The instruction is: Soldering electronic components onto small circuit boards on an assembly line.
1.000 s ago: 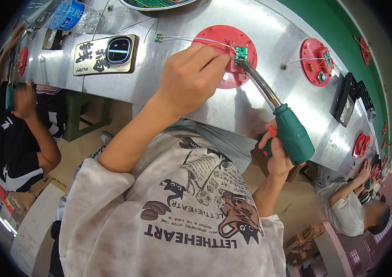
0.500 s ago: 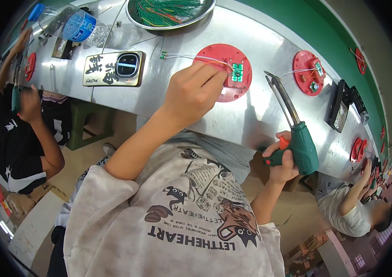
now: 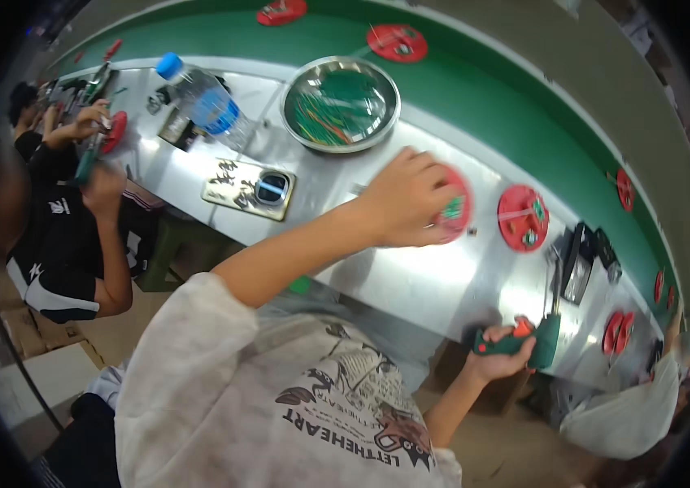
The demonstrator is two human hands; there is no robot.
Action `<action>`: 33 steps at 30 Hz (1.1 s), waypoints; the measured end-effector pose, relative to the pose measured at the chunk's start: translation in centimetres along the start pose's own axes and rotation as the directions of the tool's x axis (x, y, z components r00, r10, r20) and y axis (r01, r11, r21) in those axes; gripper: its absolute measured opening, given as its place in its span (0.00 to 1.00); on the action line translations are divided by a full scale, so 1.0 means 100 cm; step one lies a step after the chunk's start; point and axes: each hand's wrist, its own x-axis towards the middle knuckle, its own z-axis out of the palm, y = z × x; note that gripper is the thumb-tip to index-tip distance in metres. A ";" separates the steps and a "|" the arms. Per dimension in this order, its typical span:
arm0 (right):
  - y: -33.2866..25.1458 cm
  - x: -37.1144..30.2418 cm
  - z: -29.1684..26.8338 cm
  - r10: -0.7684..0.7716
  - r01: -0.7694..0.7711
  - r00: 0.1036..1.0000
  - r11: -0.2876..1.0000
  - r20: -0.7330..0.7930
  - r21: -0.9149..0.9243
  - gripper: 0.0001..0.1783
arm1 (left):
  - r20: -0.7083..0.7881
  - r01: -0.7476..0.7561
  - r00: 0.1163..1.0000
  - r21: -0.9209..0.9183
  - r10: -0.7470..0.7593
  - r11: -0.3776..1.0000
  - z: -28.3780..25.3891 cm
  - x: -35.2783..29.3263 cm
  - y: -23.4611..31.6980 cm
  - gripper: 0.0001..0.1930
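My left hand (image 3: pixel 411 198) is closed over a round red plastic disc (image 3: pixel 465 203), its fingers curled round the disc and hiding most of it. A green circuit board on that disc shows beside the fingertips. In my right hand (image 3: pixel 504 358) is a green soldering gun (image 3: pixel 550 342) with a red trigger, its long metal tip pointing away over the table. Just right of the held disc lies a second red disc (image 3: pixel 511 215), with pale wires and small parts on it.
A metal bowl (image 3: pixel 288 110) of green wires stands at the back, left of it a water bottle (image 3: pixel 215 110). A phone (image 3: pixel 231 187) lies nearer. A black box-shaped object (image 3: pixel 579 264) is at the right. More red discs rest on the green strip (image 3: pixel 475 98). Co-workers sit on both sides.
My left hand has gone from pinching at the wires to gripping the disc, which has moved right, closer to the second disc. The soldering gun has swung away to the right. The view has shifted.
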 end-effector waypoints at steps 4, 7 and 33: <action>-0.007 0.006 0.008 0.016 -0.014 0.998 0.999 -0.065 0.037 0.27 | -0.172 0.089 0.984 0.261 -0.045 0.961 0.009 0.113 -0.055 0.35; -0.008 0.002 0.014 0.029 -0.025 0.994 0.999 -0.103 0.046 0.25 | -0.244 0.433 0.896 0.304 -0.370 0.849 -0.006 0.173 -0.121 0.32; -0.008 -0.015 0.021 -0.070 0.068 0.988 0.997 -0.137 -0.019 0.23 | 0.061 0.101 0.992 0.084 -0.106 0.991 -0.005 -0.034 -0.011 0.16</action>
